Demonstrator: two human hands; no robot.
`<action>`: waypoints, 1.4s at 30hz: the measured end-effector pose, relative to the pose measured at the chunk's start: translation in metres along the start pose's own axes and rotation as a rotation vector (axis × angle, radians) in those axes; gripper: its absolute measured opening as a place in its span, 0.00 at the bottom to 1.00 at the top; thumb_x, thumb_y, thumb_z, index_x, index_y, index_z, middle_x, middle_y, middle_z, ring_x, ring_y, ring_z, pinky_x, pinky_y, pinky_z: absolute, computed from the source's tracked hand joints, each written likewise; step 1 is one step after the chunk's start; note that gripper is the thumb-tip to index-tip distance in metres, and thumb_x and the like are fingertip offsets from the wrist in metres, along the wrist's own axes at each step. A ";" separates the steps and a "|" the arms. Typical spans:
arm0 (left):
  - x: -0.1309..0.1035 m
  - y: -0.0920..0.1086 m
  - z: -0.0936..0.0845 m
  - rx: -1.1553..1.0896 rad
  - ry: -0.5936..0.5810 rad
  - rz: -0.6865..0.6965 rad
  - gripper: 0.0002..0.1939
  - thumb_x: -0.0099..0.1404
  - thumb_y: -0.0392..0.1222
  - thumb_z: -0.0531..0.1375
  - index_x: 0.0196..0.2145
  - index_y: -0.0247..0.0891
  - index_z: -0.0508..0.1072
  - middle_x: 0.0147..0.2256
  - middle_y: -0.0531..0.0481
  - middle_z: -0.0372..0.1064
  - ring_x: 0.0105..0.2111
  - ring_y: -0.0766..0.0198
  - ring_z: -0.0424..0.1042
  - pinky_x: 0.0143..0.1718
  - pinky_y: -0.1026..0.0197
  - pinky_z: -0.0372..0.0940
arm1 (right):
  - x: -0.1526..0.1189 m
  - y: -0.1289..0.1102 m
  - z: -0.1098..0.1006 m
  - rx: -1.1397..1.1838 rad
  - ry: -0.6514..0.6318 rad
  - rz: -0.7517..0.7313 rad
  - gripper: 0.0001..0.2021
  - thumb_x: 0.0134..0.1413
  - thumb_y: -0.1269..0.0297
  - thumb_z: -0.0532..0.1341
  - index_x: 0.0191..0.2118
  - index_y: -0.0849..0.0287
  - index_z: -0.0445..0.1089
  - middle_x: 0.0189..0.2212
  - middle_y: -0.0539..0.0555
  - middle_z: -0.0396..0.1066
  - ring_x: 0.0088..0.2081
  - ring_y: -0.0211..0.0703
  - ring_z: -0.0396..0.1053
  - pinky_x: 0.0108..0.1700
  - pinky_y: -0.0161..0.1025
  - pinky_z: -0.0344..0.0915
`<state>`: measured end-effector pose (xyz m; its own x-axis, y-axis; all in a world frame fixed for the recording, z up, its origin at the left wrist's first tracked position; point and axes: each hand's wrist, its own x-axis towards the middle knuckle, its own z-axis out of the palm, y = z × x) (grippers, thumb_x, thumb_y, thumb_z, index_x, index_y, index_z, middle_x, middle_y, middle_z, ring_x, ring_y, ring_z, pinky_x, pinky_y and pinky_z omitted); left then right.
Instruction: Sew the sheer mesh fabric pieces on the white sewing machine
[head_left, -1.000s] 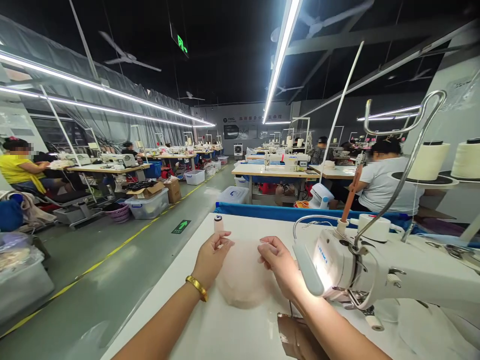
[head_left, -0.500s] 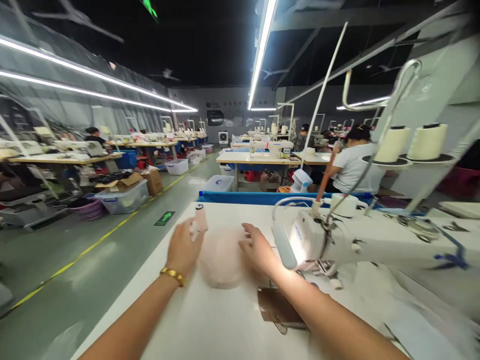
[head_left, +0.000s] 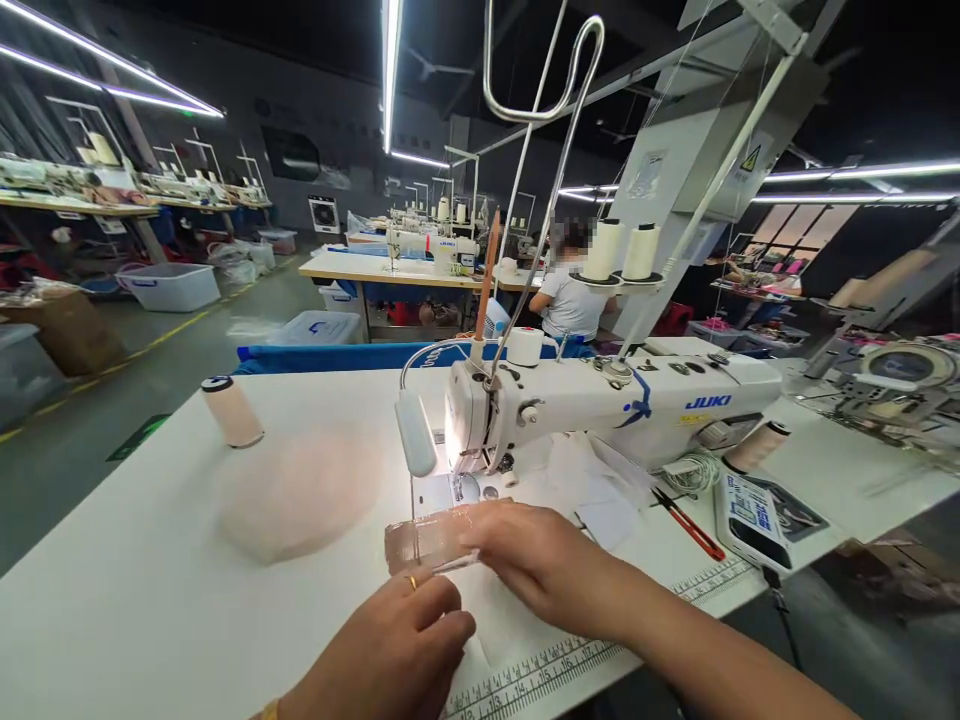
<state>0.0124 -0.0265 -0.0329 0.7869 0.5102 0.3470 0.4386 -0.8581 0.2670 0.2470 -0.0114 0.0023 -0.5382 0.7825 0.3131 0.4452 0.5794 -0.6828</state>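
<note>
A shiny pinkish-brown piece (head_left: 431,535) lies near the front of the sewing machine (head_left: 525,400). My right hand (head_left: 536,555) is closed on its right end, thumb below and fingers above. At its lower left edge my left hand (head_left: 401,635) has its fingers curled together; what they pinch, if anything, is hidden. A round, sheer pale pink fabric (head_left: 304,490) lies on the white table (head_left: 112,590) to the left. Behind it stands a pink thread spool (head_left: 232,410).
Red-handled snips (head_left: 690,525), a control panel (head_left: 754,520) and another pink spool (head_left: 757,447) are at the right. White fabric lies beside the machine. A ruler strip (head_left: 540,680) runs along the front edge. A person (head_left: 574,290) sits beyond the machine.
The view has turned right and down. Both hands have left the round sheer fabric and come to the shiny piece before the machine; my right hand has closed on it.
</note>
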 end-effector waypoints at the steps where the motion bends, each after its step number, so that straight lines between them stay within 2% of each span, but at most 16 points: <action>1: 0.002 -0.002 0.005 0.023 -0.002 0.000 0.14 0.67 0.29 0.51 0.38 0.42 0.74 0.35 0.46 0.75 0.30 0.58 0.72 0.31 0.60 0.67 | -0.014 0.002 -0.008 -0.076 0.040 0.010 0.14 0.71 0.69 0.57 0.53 0.50 0.76 0.45 0.53 0.80 0.49 0.49 0.76 0.53 0.45 0.70; 5: 0.010 -0.007 0.017 0.057 -0.039 -0.066 0.19 0.62 0.28 0.55 0.48 0.40 0.74 0.42 0.41 0.74 0.34 0.54 0.72 0.34 0.55 0.69 | -0.056 0.021 -0.018 -0.233 0.122 0.115 0.12 0.73 0.68 0.55 0.51 0.52 0.76 0.40 0.56 0.78 0.43 0.50 0.75 0.46 0.45 0.71; 9: 0.016 -0.002 0.020 0.052 -0.117 -0.165 0.10 0.64 0.30 0.55 0.37 0.39 0.75 0.43 0.41 0.72 0.37 0.53 0.71 0.36 0.53 0.69 | -0.074 0.043 0.001 -0.413 0.132 0.119 0.14 0.66 0.73 0.59 0.53 0.55 0.73 0.44 0.60 0.75 0.44 0.55 0.71 0.45 0.49 0.71; 13: 0.015 0.002 0.021 -0.045 -0.088 -0.222 0.08 0.66 0.34 0.56 0.30 0.39 0.73 0.42 0.43 0.72 0.36 0.54 0.71 0.35 0.55 0.67 | -0.071 0.052 0.015 -0.583 0.104 0.127 0.10 0.66 0.77 0.56 0.38 0.59 0.74 0.35 0.58 0.72 0.37 0.51 0.68 0.39 0.46 0.68; 15: 0.017 0.005 0.020 -0.151 -0.034 -0.242 0.06 0.65 0.37 0.59 0.37 0.41 0.77 0.43 0.43 0.73 0.38 0.53 0.72 0.38 0.54 0.68 | -0.065 0.047 0.017 -0.589 0.115 0.094 0.12 0.68 0.76 0.54 0.36 0.59 0.73 0.33 0.57 0.71 0.36 0.49 0.67 0.38 0.44 0.67; 17: 0.023 0.010 0.018 -0.261 -0.034 -0.297 0.18 0.61 0.43 0.67 0.50 0.43 0.76 0.47 0.42 0.74 0.44 0.48 0.74 0.44 0.51 0.70 | -0.059 0.036 0.018 -0.560 0.153 0.015 0.12 0.70 0.74 0.53 0.38 0.58 0.73 0.32 0.57 0.71 0.35 0.49 0.66 0.36 0.43 0.65; 19: 0.034 0.015 0.016 -0.344 -0.070 -0.377 0.26 0.56 0.46 0.71 0.52 0.42 0.74 0.50 0.41 0.75 0.47 0.44 0.74 0.48 0.48 0.69 | -0.054 0.022 0.017 -0.421 0.164 -0.097 0.11 0.72 0.72 0.53 0.42 0.55 0.73 0.34 0.56 0.73 0.35 0.48 0.66 0.37 0.43 0.65; 21: 0.045 0.018 0.012 -0.438 -0.088 -0.464 0.11 0.61 0.44 0.65 0.42 0.41 0.75 0.43 0.43 0.78 0.42 0.47 0.75 0.44 0.50 0.68 | -0.051 0.013 0.016 -0.183 0.175 -0.151 0.11 0.73 0.69 0.54 0.50 0.50 0.72 0.39 0.55 0.75 0.39 0.48 0.69 0.42 0.44 0.68; 23: 0.053 0.019 0.005 -0.646 -0.076 -0.570 0.06 0.66 0.44 0.58 0.35 0.40 0.72 0.34 0.46 0.77 0.34 0.54 0.74 0.38 0.54 0.67 | -0.048 0.010 0.013 0.063 0.218 -0.035 0.13 0.74 0.62 0.59 0.59 0.44 0.68 0.51 0.56 0.74 0.50 0.51 0.71 0.52 0.48 0.68; 26: 0.053 0.016 -0.006 -1.059 0.002 -0.668 0.15 0.67 0.55 0.62 0.36 0.40 0.71 0.32 0.48 0.76 0.32 0.58 0.73 0.37 0.57 0.67 | -0.043 0.017 0.009 0.464 0.202 0.248 0.38 0.60 0.42 0.70 0.70 0.42 0.56 0.64 0.59 0.65 0.65 0.60 0.62 0.63 0.55 0.60; 29: 0.040 0.010 -0.011 -1.308 0.109 -0.704 0.23 0.64 0.63 0.66 0.41 0.39 0.76 0.36 0.46 0.78 0.36 0.57 0.73 0.41 0.57 0.67 | -0.035 0.024 0.008 0.900 0.081 0.322 0.54 0.50 0.42 0.77 0.73 0.43 0.43 0.51 0.56 0.73 0.57 0.55 0.72 0.57 0.52 0.64; 33: 0.014 0.001 -0.007 -1.563 0.120 -0.784 0.21 0.53 0.56 0.75 0.31 0.38 0.75 0.37 0.45 0.78 0.38 0.56 0.73 0.41 0.59 0.65 | -0.030 0.020 0.011 1.049 0.118 0.359 0.41 0.58 0.55 0.75 0.67 0.44 0.49 0.34 0.44 0.70 0.30 0.38 0.74 0.40 0.40 0.68; 35: 0.005 -0.003 -0.007 -1.618 -0.025 -0.809 0.22 0.49 0.52 0.77 0.26 0.37 0.71 0.35 0.44 0.78 0.36 0.57 0.73 0.39 0.60 0.63 | -0.030 0.016 0.014 1.018 0.159 0.351 0.33 0.61 0.55 0.73 0.63 0.46 0.55 0.34 0.44 0.70 0.29 0.37 0.73 0.39 0.39 0.67; 37: 0.002 -0.004 -0.009 -1.579 -0.166 -0.812 0.23 0.50 0.54 0.76 0.32 0.38 0.72 0.35 0.45 0.78 0.35 0.58 0.73 0.38 0.60 0.62 | -0.031 0.012 0.018 0.969 0.167 0.348 0.25 0.61 0.54 0.73 0.57 0.49 0.62 0.36 0.46 0.71 0.32 0.38 0.73 0.40 0.39 0.67; 40: 0.011 -0.006 -0.013 -1.377 -0.245 -0.795 0.29 0.53 0.55 0.75 0.47 0.41 0.72 0.33 0.52 0.75 0.32 0.62 0.69 0.33 0.64 0.58 | -0.028 0.011 0.024 0.932 0.059 0.383 0.19 0.59 0.51 0.74 0.45 0.55 0.68 0.35 0.48 0.71 0.34 0.39 0.72 0.40 0.38 0.66; 42: 0.022 -0.007 -0.013 -1.245 -0.248 -0.802 0.24 0.54 0.53 0.74 0.42 0.41 0.71 0.28 0.57 0.68 0.28 0.65 0.65 0.30 0.65 0.55 | -0.025 0.014 0.028 0.936 0.013 0.413 0.20 0.58 0.48 0.74 0.43 0.56 0.69 0.35 0.49 0.70 0.35 0.40 0.71 0.40 0.38 0.66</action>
<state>0.0210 -0.0083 -0.0153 0.6306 0.6764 -0.3805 0.2378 0.2983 0.9244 0.2471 -0.0292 -0.0333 -0.4587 0.8866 -0.0604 -0.1463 -0.1423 -0.9789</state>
